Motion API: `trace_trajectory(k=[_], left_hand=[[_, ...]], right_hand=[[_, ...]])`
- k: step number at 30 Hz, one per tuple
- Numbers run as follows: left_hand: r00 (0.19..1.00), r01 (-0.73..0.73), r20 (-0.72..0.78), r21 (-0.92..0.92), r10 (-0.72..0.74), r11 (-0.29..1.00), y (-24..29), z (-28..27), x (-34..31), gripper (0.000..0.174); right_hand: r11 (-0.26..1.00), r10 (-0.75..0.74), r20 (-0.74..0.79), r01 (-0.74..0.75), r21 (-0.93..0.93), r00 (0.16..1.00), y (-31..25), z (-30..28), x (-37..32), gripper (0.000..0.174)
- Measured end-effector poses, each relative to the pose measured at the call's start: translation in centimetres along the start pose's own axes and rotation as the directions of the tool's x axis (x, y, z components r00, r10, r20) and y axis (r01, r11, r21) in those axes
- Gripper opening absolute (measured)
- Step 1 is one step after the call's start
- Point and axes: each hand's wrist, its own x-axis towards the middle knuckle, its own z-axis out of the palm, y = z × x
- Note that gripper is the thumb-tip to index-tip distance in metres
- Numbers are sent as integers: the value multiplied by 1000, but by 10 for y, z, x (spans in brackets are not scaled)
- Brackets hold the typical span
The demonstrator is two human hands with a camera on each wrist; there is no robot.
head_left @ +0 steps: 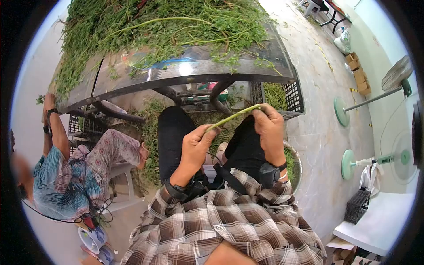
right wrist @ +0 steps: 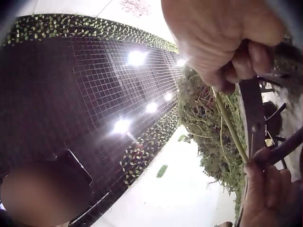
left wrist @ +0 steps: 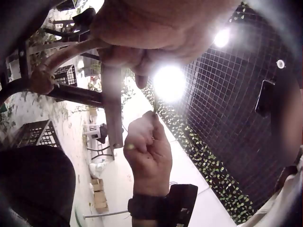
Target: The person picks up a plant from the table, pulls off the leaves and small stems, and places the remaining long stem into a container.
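A thin green stem [head_left: 234,115] is stretched between the two hands above the lap, tilted up to the right; it also shows in the right wrist view as a pale green stem [right wrist: 231,125]. My left hand [head_left: 192,152] pinches its lower left end between thumb and curled fingers. The upper right end is pinched by my right hand [head_left: 268,132], thumb against the fingers. In the left wrist view the left hand [left wrist: 156,28] is close and blurred, with the right hand [left wrist: 149,156] below it.
A metal table [head_left: 185,68] heaped with leafy greens [head_left: 176,33] stands in front. Under its right corner is a black crate [head_left: 293,97] of green stems. A person [head_left: 57,181] sits at the left. A metal basin [head_left: 298,170] is beside the right knee; fans [head_left: 348,164] stand farther right.
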Motion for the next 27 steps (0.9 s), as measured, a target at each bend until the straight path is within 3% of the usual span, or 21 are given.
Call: trace_trajectory(k=[1,3,5,7,9,10,11,12,13,15,16,17,19,20,22,25,27], left_hand=[[996,-88,-3,34,88,996,0,3,0,25],[1000,-18,16,-3,18,1000,4,0,-3,25],[997,73,-23,-31,-74,997,4,-8,-1,25],[995,88,-37,-28,-89,996,6,-15,2,26],[989,137,-48,-58,-139,989,9,-19,3,26],[992,121,-38,-87,-124,989,5,-19,4,27],[991,124,-41,-96,-128,988,4,-18,5,27],[986,161,-15,-157,-166,974,4,-16,5,27],[980,199,15,-216,-200,956,3,-14,6,27],[978,207,50,-234,-201,950,0,-8,7,27],[977,213,82,-243,-199,946,-1,-6,5,27],[975,218,89,-239,-202,946,-2,-4,4,27],[973,202,148,-180,-177,963,-3,0,3,27],[973,198,154,-176,-172,964,0,1,2,27],[955,230,215,-90,-206,969,6,4,-2,28],[928,215,311,11,-208,977,7,3,-6,27],[927,195,326,12,-188,981,9,2,-7,27]], right_hand=[[990,-62,-91,49,-135,994,-1,-3,0,9],[963,-108,-317,20,-269,942,-7,-20,3,9],[982,-147,-486,69,-176,862,-7,-52,4,10],[976,-139,-496,32,-217,857,-6,-93,-9,14],[740,-155,-418,-176,-649,895,5,-141,-26,19],[734,-154,-415,-177,-656,897,14,-159,-39,19],[442,-186,-259,-154,-884,948,23,-176,-54,20],[96,-157,-99,-85,-992,983,19,-174,-62,22],[88,-155,-101,-88,-992,983,17,-173,-66,22],[216,-250,-143,-89,-972,958,13,-161,-75,23],[366,-212,-202,-114,-923,956,12,-154,-71,24],[369,-211,-210,-121,-921,955,9,-143,-66,24],[802,26,-275,-185,-568,961,-7,-101,-53,23],[872,71,-174,-146,-467,982,-10,-83,-48,24],[962,168,40,-155,-225,985,-5,-52,-38,28],[957,215,317,-263,118,924,-6,-9,-33,29],[946,205,327,-272,177,923,-9,2,-30,25]])
